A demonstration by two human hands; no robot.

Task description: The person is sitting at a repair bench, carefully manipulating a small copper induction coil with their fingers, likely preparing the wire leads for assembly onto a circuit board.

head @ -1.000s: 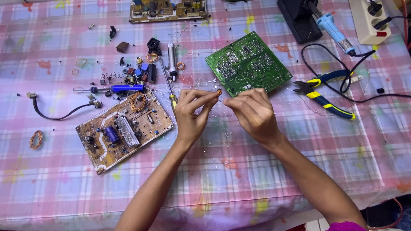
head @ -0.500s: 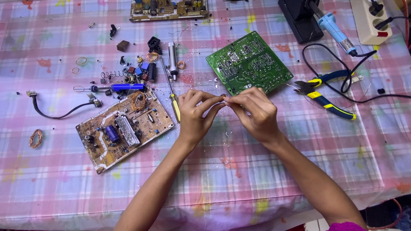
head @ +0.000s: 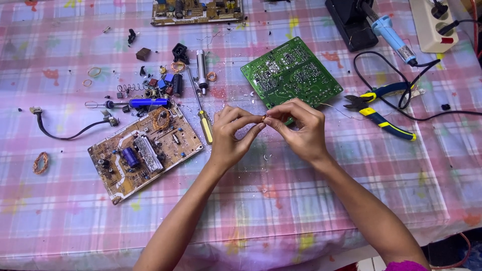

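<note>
The hands had come together over the last second, and that was the shift: a moment earlier the left hand (head: 232, 134) and right hand (head: 297, 128) stood a little apart with a thin strand stretched between them, and now their fingertips met above the worktop (head: 281, 211). Between them sat a tiny copper-coloured part (head: 264, 118), pinched from both sides. By the look of it, the slack had been taken up and the fiddly close-in work on that part was under way.

The part itself was very small, orange-brown with a glint, possibly a little coil of wire; too small to say more. A fine wire (head: 335, 107) trailed off to the right of the right hand. Both hands were closed in a fingertip pinch, neither resting on the cloth.

Just beyond the hands lay the green circuit board (head: 291, 73), its near corner tucked behind the right knuckles. Just left of the left hand lay a yellow-handled screwdriver (head: 203, 120), and further left the brown circuit board (head: 143, 150). Off to the right were the blue-and-yellow pliers (head: 381, 108), untouched.
</note>
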